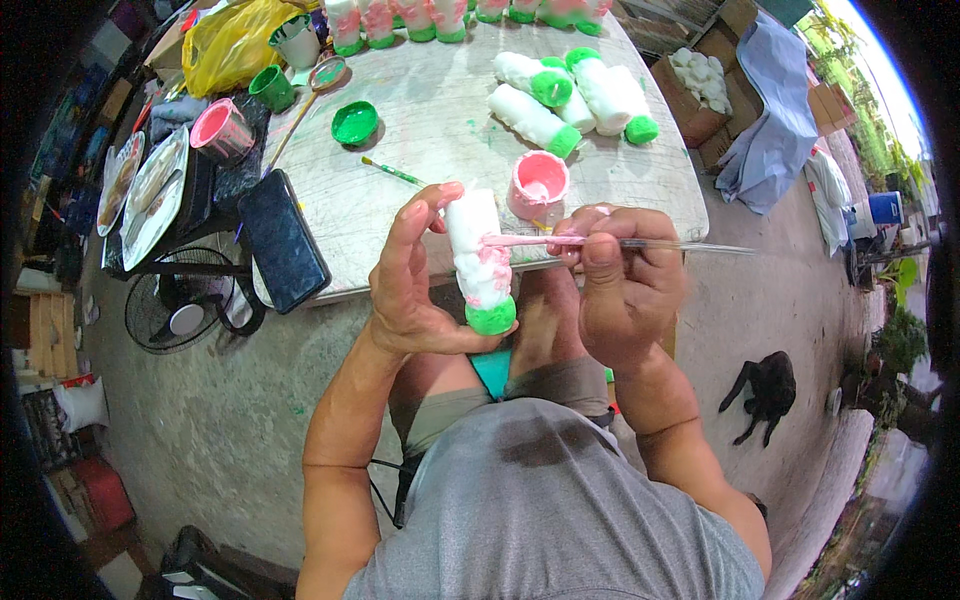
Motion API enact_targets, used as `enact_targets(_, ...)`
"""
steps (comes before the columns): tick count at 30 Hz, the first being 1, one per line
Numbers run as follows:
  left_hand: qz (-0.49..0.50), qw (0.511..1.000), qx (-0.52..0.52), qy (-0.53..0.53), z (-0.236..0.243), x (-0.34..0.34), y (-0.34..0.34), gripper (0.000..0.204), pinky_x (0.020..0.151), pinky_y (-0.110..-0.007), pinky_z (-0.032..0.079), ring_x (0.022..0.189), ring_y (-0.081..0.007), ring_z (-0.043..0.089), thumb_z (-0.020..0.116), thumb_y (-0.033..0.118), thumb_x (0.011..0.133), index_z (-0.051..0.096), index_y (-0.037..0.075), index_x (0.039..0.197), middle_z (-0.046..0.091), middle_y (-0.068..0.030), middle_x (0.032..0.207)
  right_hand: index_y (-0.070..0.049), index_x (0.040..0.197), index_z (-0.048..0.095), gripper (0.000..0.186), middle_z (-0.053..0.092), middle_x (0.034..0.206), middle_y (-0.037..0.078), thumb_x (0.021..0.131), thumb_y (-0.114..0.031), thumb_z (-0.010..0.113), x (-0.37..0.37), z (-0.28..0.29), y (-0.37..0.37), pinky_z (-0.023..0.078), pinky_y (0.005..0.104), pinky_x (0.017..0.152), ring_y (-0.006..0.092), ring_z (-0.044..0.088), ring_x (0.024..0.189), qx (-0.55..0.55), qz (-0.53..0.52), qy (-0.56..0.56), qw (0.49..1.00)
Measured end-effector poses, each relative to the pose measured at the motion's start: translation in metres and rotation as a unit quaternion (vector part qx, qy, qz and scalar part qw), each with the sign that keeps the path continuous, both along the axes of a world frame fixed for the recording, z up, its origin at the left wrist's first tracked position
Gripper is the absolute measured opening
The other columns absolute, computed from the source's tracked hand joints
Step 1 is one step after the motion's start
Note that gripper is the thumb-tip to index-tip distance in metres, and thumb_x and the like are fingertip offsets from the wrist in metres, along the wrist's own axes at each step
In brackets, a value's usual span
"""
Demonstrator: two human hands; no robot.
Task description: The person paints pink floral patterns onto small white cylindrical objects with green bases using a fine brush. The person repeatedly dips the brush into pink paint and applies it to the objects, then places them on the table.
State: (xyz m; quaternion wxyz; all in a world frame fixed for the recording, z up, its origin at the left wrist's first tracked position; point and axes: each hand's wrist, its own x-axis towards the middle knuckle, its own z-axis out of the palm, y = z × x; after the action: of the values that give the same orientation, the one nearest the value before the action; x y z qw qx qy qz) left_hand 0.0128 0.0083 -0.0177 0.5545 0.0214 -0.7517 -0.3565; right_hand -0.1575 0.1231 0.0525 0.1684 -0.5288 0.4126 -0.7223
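My left hand [415, 285] grips a white candle-like cylinder [470, 225] by its two ends, fingers at the top and thumb under its green base. Raised shapes on its side carry patches of pink paint. In my right hand [625, 275] is a thin paintbrush [530, 240], held almost level, its pink-coated tip touching the cylinder's side. Just beyond my hands, a tub of pink paint [538, 183] stands on the table [440, 110]. Several white cylinders with green ends [535, 118] lie farther back on the right.
Pink-painted cylinders [410, 18] stand along the far edge. A dish of green paint [355, 123], a second brush [392, 171] and a phone [283, 240] lie on the table. At left are another pink tub [222, 132] and a fan [178, 305]. A black dog [765, 395] is on the floor.
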Motion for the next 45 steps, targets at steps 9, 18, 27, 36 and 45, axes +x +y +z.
enact_targets(9,-0.003,1.000,0.009,0.021,0.001,-0.002,0.000,0.143,0.098,-0.040,0.044,0.133,-0.0333,0.055,0.104,0.029,0.050,0.021,0.006,0.164,0.053,-0.0258,0.148,0.002,0.111,0.052,0.016,0.068,0.103,0.015,0.106,-0.009,0.062,-0.004,0.001,0.002,0.056,0.0285,0.082,0.0153,0.066,0.089,0.015,0.051,-0.099,0.994)
enact_targets(18,-0.038,0.999,0.021,0.028,0.005,0.000,-0.002,0.144,0.102,-0.041,0.045,0.137,-0.0348,0.054,0.104,0.029,0.050,0.020,0.005,0.164,0.052,-0.0262,0.149,0.001,0.109,0.051,0.015,0.067,0.099,0.013,0.106,-0.010,0.062,-0.008,-0.002,0.004,0.055,0.0281,0.082,0.0138,0.063,0.088,0.041,0.017,-0.107,0.993)
enact_targets(27,-0.048,0.997,0.045,0.031,0.006,0.003,0.001,0.141,0.099,-0.039,0.046,0.135,-0.0330,0.056,0.103,0.026,0.051,0.022,0.006,0.164,0.054,-0.0247,0.149,0.000,0.112,0.050,0.017,0.067,0.099,0.013,0.106,-0.010,0.062,-0.014,0.004,-0.002,0.054,0.0283,0.081,0.0146,0.063,0.088,0.009,0.069,-0.097,0.993)
enact_targets(36,-0.046,0.999,0.012,-0.009,0.007,0.005,0.000,0.138,0.105,-0.043,0.044,0.137,-0.0352,0.054,0.102,0.025,0.053,0.023,0.006,0.163,0.052,-0.0253,0.150,0.004,0.099,0.069,0.013,0.071,0.090,0.010,0.097,-0.007,0.075,-0.015,0.029,-0.004,0.054,0.0275,0.073,0.0135,0.067,0.080,0.063,-0.022,0.132,0.989)
enact_targets(45,-0.029,1.000,0.005,-0.002,0.012,0.003,-0.001,0.131,0.090,-0.037,0.050,0.129,-0.0324,0.060,0.101,0.027,0.055,0.028,0.006,0.161,0.059,-0.0224,0.144,0.002,0.096,0.069,0.013,0.072,0.087,0.011,0.096,-0.008,0.077,-0.008,0.039,-0.018,0.055,0.0285,0.066,0.0153,0.069,0.073,0.062,-0.070,0.130,0.987)
